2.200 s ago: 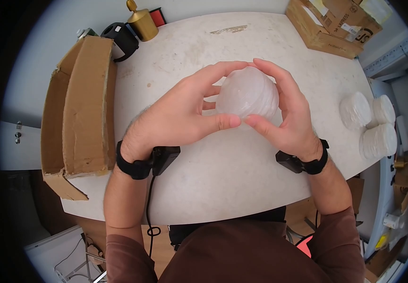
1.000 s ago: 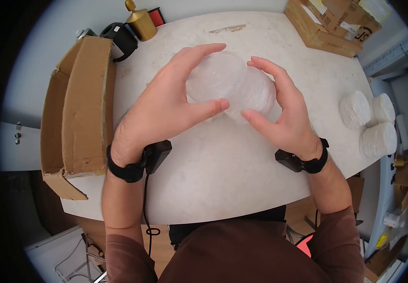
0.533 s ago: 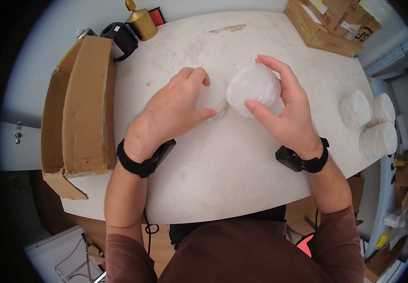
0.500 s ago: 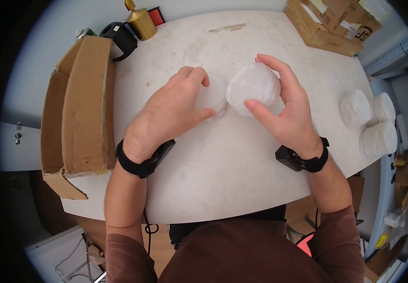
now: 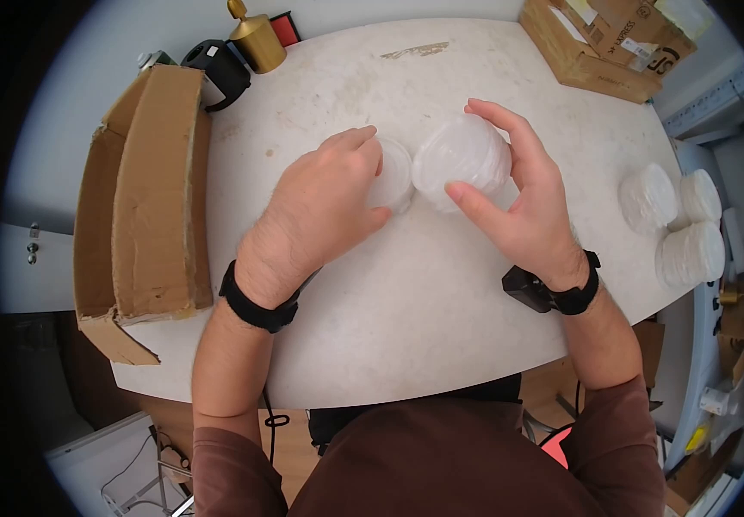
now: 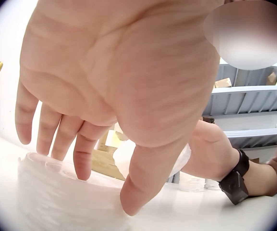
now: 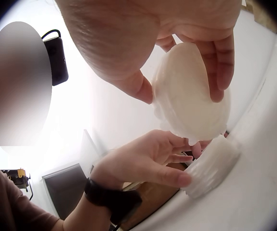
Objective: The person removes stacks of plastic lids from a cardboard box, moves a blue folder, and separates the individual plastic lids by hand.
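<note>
My right hand [image 5: 527, 189] holds a round, translucent white bundle [image 5: 458, 164] wrapped in clear film. Its thumb lies along the near side and the fingers reach round the far side. In the right wrist view this bundle [image 7: 191, 94] hangs tilted above the tabletop. Just to the left, a second, flatter film-wrapped bundle [image 5: 396, 177] sits on the table, partly hidden by my left hand [image 5: 325, 189]. The left wrist view shows that hand's fingers pointing down, fairly straight, tips right at the top of the lower bundle [image 6: 66, 197], with the thumb at its rim.
Several similar wrapped bundles [image 5: 689, 256] stand at the white table's [image 5: 424, 319] right edge. A long open cardboard box [image 5: 161, 189] lies at the left. Behind it are a black device [image 5: 219, 76] and a brass-coloured canister [image 5: 258, 45]. More cardboard boxes [image 5: 600, 52] occupy the back right corner.
Both hands were together round a bundle. My left hand has moved left and down with one bundle, which now sits on the table, and its fingers have loosened. The right hand has stayed nearly in place.
</note>
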`<control>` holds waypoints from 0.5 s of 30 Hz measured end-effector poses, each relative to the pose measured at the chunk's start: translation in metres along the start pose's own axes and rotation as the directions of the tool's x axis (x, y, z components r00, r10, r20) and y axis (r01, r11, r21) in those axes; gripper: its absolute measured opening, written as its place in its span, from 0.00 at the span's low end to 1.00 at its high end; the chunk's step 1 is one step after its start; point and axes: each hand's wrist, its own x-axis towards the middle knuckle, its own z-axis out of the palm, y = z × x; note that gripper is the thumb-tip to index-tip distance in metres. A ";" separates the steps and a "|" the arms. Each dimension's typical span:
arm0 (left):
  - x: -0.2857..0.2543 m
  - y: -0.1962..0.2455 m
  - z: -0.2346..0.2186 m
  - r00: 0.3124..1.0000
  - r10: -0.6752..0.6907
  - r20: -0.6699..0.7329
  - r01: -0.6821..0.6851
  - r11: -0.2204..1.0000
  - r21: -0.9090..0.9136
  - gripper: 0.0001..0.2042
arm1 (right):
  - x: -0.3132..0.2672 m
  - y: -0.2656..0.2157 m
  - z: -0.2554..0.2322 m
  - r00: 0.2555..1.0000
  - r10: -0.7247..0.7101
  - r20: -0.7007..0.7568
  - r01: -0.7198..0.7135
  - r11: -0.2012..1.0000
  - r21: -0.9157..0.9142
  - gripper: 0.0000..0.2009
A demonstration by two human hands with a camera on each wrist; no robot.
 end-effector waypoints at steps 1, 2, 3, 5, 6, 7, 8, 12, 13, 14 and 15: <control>0.001 0.005 -0.003 0.995 -0.071 0.072 0.071 0.997 -0.002 0.16 | 0.001 0.000 0.000 1.000 0.003 0.000 -0.003 1.000 0.006 0.36; 0.001 0.005 -0.002 0.995 -0.072 0.069 0.072 0.997 -0.001 0.16 | 0.002 0.000 0.000 1.000 0.000 0.000 0.000 1.000 0.006 0.36; 0.001 0.005 0.001 0.998 -0.045 0.051 0.044 0.999 0.028 0.15 | 0.002 0.001 0.001 1.000 -0.007 0.000 0.007 1.000 0.003 0.36; -0.001 0.007 0.009 0.999 -0.016 0.041 0.014 0.998 0.055 0.14 | 0.000 0.001 0.000 1.000 -0.006 -0.003 0.006 1.000 0.001 0.36; -0.002 0.009 0.012 0.999 -0.019 0.035 0.016 0.997 0.082 0.12 | 0.000 0.001 0.000 1.000 -0.006 -0.004 0.006 1.000 0.005 0.36; -0.003 0.010 0.016 0.999 -0.023 0.028 0.019 0.994 0.110 0.11 | 0.001 0.001 0.000 1.000 -0.008 -0.005 0.008 1.000 0.010 0.36; -0.004 0.009 0.022 0.999 -0.023 0.024 0.020 0.994 0.111 0.11 | 0.002 0.001 0.000 1.000 -0.011 -0.005 0.011 1.000 0.009 0.36; -0.005 0.009 0.033 0.998 0.035 -0.051 -0.023 0.975 0.222 0.09 | 0.001 0.002 0.001 1.000 -0.010 -0.003 0.010 1.000 -0.007 0.36; -0.005 0.009 0.033 0.999 0.020 -0.041 -0.011 0.979 0.203 0.09 | 0.002 0.002 0.001 1.000 -0.015 -0.002 0.015 1.000 -0.010 0.36; -0.005 0.009 0.036 0.999 0.020 -0.045 -0.010 0.979 0.204 0.09 | 0.001 0.002 0.001 1.000 -0.019 -0.001 0.019 1.000 -0.010 0.36; -0.005 0.008 0.040 0.998 0.025 -0.052 -0.012 0.973 0.229 0.09 | 0.001 0.002 0.001 1.000 -0.009 -0.002 0.009 1.000 -0.008 0.36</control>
